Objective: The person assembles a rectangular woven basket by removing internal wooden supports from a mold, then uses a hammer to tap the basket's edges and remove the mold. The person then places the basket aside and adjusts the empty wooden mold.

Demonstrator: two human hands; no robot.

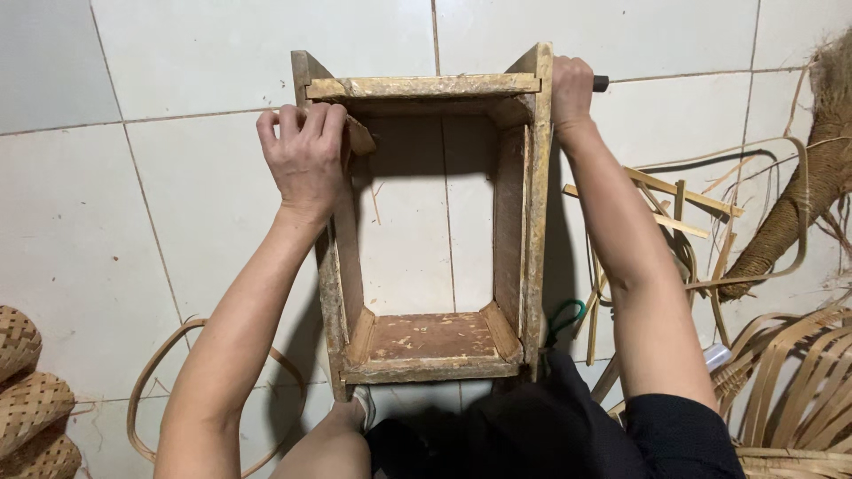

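Wooden and worn, an open frame (426, 231) stands on the pale floor tiles (177, 53) right in front of the person, between the two forearms. It has four upright side boards, a crossbar along the far top edge and a small board fixed across the near end; the middle is open, so the tiles show through.

The left hand (304, 155) lies on the far left corner of the frame, fingers curled over the top of the left side board and over a small wooden piece (359, 137) that juts inward there. The hand is partly closed on that edge, knuckles up, wrist straight, forearm running back toward the body.

The right hand (571, 89) is a closed fist against the outside of the far right corner. A short dark handle (601, 83) sticks out of the fist to the right; what tool it belongs to cannot be told. The right arm stretches nearly straight along the frame's right side.

Bamboo strips (683, 213) lie scattered on the floor just right of that arm, with a brown fibre broom (808, 186) beyond them and curved strips (799, 381) in the near right corner. Woven baskets (27, 390) sit at the left edge, well apart from the frame, and a loop of cane (151, 390) lies by the left elbow. A bare knee (342, 435) and dark clothing (532, 426) fill the bottom edge.
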